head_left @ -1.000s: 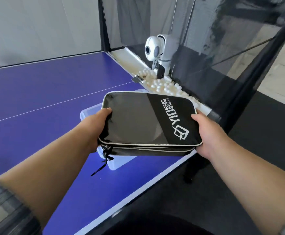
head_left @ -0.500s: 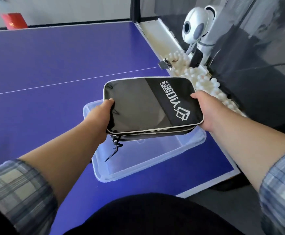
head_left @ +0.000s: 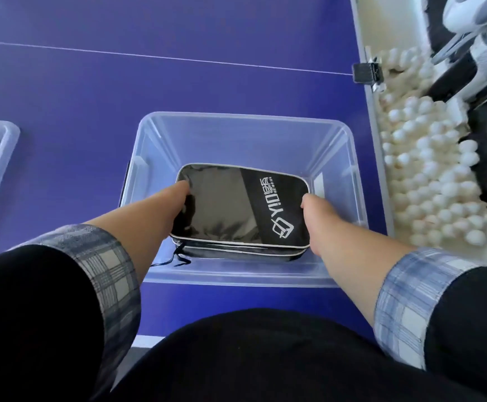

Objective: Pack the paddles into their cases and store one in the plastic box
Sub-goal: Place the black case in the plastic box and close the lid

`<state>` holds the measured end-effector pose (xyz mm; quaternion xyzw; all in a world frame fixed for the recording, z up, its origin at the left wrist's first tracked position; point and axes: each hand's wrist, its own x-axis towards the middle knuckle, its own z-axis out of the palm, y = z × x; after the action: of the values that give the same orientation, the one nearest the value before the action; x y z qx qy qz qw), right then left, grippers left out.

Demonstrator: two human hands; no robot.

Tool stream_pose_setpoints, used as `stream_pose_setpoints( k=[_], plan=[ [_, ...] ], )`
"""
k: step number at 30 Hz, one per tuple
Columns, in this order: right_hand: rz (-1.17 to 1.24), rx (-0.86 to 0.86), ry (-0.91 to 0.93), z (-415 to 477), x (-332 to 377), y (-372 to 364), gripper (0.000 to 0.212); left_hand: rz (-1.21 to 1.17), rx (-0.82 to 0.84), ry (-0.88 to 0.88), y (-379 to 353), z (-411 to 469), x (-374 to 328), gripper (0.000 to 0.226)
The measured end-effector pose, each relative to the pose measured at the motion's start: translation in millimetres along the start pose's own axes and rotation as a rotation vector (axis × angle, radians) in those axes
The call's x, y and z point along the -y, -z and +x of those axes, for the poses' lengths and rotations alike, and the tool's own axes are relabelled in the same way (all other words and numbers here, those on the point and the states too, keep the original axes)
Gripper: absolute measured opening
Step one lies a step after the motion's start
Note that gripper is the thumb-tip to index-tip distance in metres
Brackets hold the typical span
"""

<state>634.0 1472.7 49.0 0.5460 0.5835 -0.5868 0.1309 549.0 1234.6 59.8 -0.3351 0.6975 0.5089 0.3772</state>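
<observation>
The black paddle case is gripped at both short ends: the left hand is closed over its left end with the thumb on top, and the right hand is clamped on its right end, thumb tip against the upper edge. The case is held flat, logo side up, inside the clear plastic box, toward the box's near wall; whether its underside is touching the floor of the box cannot be told. A black zipper cord is trailed from the case's near left corner. The box is set on the blue table tennis table near its right edge. A second clear container is seen at the left. Beyond the table's right edge, a heap of white balls is piled in a trough below a white ball machine
</observation>
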Motion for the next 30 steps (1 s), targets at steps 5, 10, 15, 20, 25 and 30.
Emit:
stream_pose_setpoints(
  k=[5, 10, 15, 20, 25, 30],
  plan=[
    [-0.169, -0.050, 0.044, 18.9, 3.7, -8.1, 0.047, 0.044, -0.029, 0.010, -7.3, 2.2, 19.9, 0.013],
    [-0.291, -0.074, 0.125, 20.8, -1.3, -8.4, 0.052, 0.217, -0.200, 0.015, -20.4, -5.6, 16.2, 0.017],
    [-0.414, -0.135, 0.384, 6.0, -1.7, -12.7, 0.071, 0.477, -0.335, -0.092, -24.2, -7.3, 18.5, 0.041],
    [-0.454, -0.110, 0.692, -34.6, 15.9, -37.1, 0.070, 0.522, -0.337, -0.465, -4.3, -35.2, 16.5, 0.066],
    [-0.254, -0.057, 0.839, -102.5, 39.4, -90.9, 0.062, 0.425, -0.335, -0.853, 63.1, -68.7, 17.9, 0.057],
    [-0.133, 0.022, 1.021, -182.8, 44.5, -186.7, 0.057, 0.354, -0.510, -0.844, 193.7, -51.3, 43.2, 0.058]
  ],
)
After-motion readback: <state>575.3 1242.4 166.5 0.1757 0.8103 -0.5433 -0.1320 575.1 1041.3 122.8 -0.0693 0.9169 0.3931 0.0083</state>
